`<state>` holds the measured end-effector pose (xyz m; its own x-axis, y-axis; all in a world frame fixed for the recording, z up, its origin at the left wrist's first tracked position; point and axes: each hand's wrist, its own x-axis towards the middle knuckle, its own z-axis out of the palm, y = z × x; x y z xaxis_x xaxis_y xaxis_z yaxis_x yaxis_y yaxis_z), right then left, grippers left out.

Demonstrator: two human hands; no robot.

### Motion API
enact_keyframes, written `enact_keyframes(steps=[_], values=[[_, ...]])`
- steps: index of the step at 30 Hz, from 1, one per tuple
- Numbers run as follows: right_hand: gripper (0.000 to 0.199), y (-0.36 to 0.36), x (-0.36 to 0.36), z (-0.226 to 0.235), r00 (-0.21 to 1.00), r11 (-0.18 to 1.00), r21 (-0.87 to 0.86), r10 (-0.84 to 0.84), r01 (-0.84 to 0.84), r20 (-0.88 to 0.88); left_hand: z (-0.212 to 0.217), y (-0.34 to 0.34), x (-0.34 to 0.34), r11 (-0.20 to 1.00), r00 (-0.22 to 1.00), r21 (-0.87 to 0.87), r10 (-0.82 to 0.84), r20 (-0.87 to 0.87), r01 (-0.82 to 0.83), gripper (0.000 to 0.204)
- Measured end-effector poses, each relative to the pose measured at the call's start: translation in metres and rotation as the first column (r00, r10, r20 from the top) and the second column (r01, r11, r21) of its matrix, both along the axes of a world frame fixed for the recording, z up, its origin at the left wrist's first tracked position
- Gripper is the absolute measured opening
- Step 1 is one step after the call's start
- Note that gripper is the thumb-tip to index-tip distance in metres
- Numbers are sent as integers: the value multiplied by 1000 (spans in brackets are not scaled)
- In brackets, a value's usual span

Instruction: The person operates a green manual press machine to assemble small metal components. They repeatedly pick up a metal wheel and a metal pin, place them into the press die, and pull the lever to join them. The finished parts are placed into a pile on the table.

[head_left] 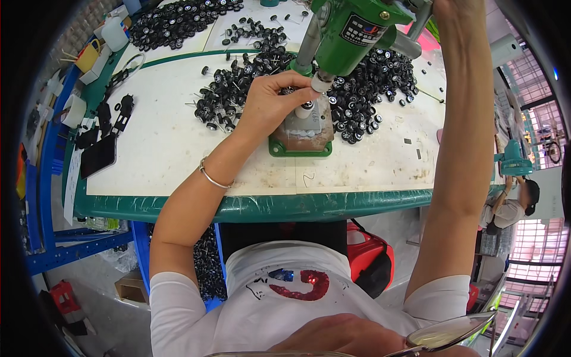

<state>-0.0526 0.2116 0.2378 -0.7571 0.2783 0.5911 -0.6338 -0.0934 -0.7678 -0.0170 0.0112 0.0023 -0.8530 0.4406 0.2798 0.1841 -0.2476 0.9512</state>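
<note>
My left hand (276, 98) reaches to the green bench press (351, 41), its thumb and forefinger pinched together right below the white press tip (322, 82). What sits between the fingertips is too small to make out. Just under the thumb, a small black wheel with a silver hub (307, 105) rests on a white stub over the press base (300, 143). My right arm is raised beside the press, and my right hand (455, 7) is cut off by the upper edge near the metal lever (421, 21); its fingers are hidden.
Heaps of black wheels (238, 86), some with thin axles, surround the press on the white tabletop (154, 154). A dark phone (99, 156) and a tape roll (74, 112) lie at the left. A blue rack (44, 196) stands left; another person (505, 205) is far right.
</note>
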Motion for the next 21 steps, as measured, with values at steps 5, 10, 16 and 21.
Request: enact_keyframes(steps=[5, 10, 16, 21], values=[[26, 5, 28, 0, 981, 998, 50, -18, 29, -193, 1, 3, 1, 1000, 999, -22, -5, 34, 6, 10], [28, 3, 50, -15, 928, 999, 12, 53, -53, -370, -1, 3, 1, 999, 1000, -39, -1, 27, 2, 9], [27, -19, 85, -32, 865, 986, 73, -96, 151, -493, -5, 2, 1, 999, 1000, -36, 9, -13, -9, 13], [27, -24, 84, -31, 849, 990, 34, -100, 137, -520, 5, 1, 3, 999, 1000, 40, -7, 29, 6, 31]])
